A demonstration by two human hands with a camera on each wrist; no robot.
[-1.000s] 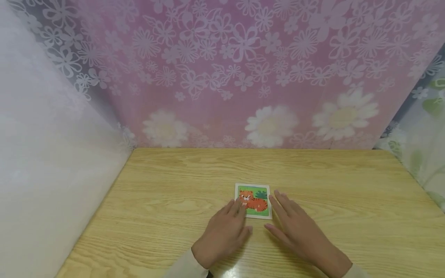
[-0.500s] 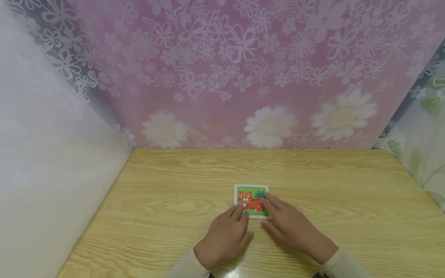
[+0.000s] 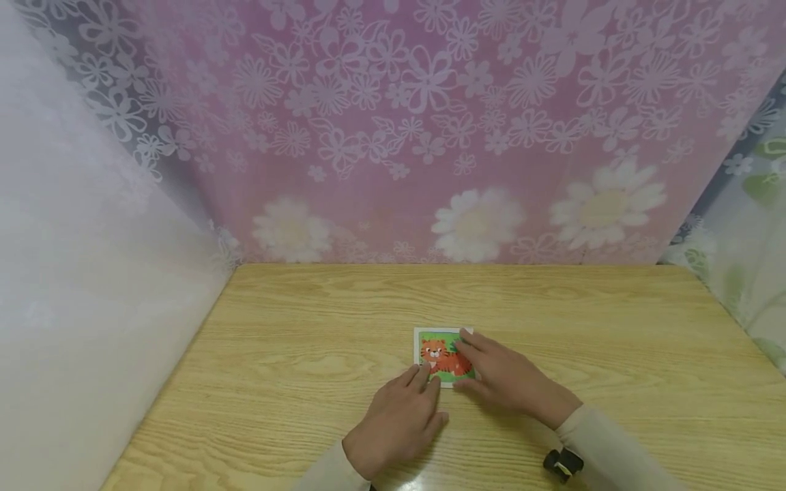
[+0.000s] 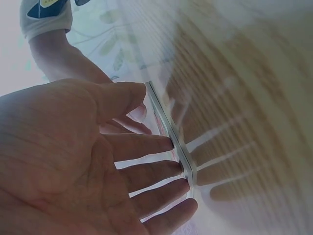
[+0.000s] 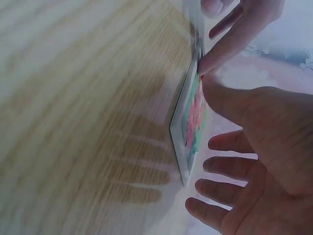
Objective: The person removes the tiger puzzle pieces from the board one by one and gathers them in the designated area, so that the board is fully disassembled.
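A square picture card (image 3: 434,349) with an orange tiger on green and a white border lies flat on the table. My left hand (image 3: 396,419) rests its straight fingertips at the card's lower left corner. Over the right side of the card reaches my right hand (image 3: 512,378), its fingers extended and covering that edge. In the left wrist view the thick card edge (image 4: 168,125) meets the left fingers. From the right wrist, the tiger picture (image 5: 194,117) shows beside the spread right fingers, which look slightly apart from the card there.
The wood-grain table (image 3: 319,307) stretches around the card. A pink floral curtain (image 3: 381,136) hangs behind it, and a white sheet (image 3: 110,307) borders the left side. Near the right sleeve is a black strap device (image 3: 563,465).
My right hand has moved left from beside the card to over its right side. The left hand has drawn back slightly at the lower left corner. The card lies nearly where it was.
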